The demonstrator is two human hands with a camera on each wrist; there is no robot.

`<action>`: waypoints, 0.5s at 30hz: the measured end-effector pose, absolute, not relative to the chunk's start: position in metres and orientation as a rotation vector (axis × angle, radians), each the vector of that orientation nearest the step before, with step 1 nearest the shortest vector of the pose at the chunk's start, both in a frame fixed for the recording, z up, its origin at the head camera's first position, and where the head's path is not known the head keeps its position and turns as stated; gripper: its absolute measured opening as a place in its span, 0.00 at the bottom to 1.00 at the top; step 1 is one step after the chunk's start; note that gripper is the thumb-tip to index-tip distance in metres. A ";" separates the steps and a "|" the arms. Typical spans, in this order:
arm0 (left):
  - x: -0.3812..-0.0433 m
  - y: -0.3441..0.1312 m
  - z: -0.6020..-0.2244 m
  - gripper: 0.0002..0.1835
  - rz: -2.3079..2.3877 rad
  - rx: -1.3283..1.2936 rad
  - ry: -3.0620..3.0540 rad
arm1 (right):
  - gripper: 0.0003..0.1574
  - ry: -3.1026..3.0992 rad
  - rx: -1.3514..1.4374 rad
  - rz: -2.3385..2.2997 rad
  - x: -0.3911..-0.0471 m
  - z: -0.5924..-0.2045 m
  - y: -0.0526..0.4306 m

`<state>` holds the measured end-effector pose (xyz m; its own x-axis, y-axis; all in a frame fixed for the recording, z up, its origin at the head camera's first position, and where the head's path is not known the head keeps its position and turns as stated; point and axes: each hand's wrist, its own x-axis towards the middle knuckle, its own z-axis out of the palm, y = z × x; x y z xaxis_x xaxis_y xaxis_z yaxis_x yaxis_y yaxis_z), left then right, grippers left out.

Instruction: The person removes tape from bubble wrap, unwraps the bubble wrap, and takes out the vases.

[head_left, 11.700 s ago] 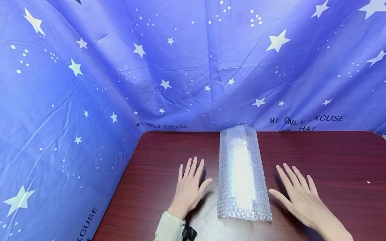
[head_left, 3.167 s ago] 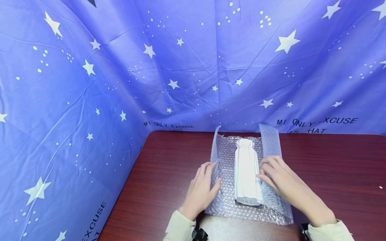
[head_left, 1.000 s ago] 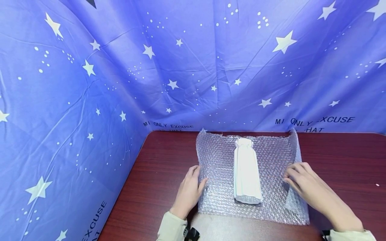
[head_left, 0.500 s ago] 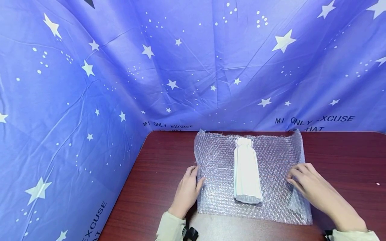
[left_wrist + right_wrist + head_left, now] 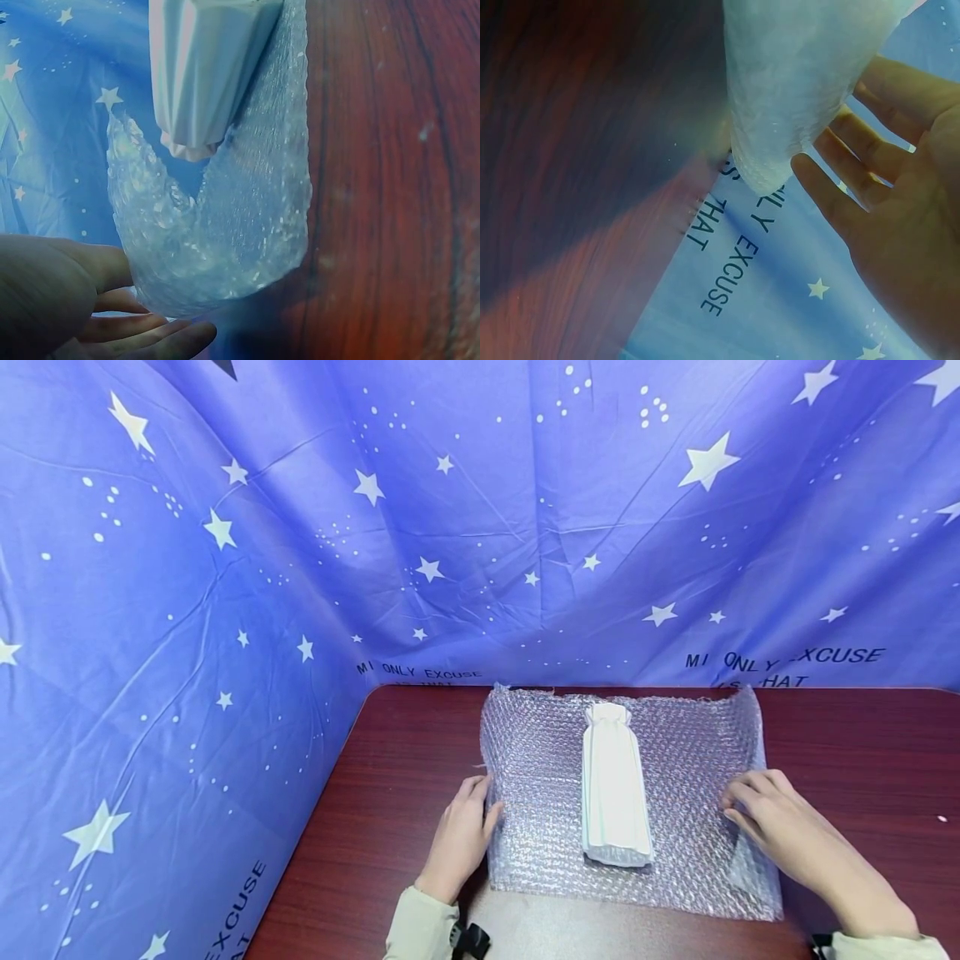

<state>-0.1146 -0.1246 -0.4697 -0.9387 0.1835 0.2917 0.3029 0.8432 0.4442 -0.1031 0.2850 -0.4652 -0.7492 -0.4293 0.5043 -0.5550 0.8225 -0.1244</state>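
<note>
A white fluted vase lies on its side on a spread sheet of bubble wrap, its narrow neck pointing away from me. My left hand holds the wrap's left edge, thumb on the inner side and fingers beneath. In the left wrist view the bubble wrap curls up between thumb and fingers, with the vase beyond. My right hand pinches the right edge, where the near corner folds inward. The right wrist view shows the raised wrap against that hand's fingers.
The sheet lies on a dark red wood-grain table. A blue star-printed cloth hangs behind the table and along its left side. A small white speck lies on the tabletop at the far right.
The bubble wrap was a closed bundle at first. Its sides have been drawn apart, left and right, exposing the vase. Over the last second both hands have moved slightly farther outward.
</note>
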 end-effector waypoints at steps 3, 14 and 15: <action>-0.115 -0.126 -0.470 0.24 -0.729 -0.369 -2.783 | 0.11 -2.543 0.723 0.363 -0.103 -0.466 0.286; -0.115 -0.131 -0.466 0.20 -0.713 -0.359 -2.776 | 0.13 -2.568 0.676 0.383 -0.100 -0.465 0.289; -0.115 -0.132 -0.465 0.20 -0.705 -0.363 -2.771 | 0.13 -2.582 0.666 0.387 -0.100 -0.465 0.289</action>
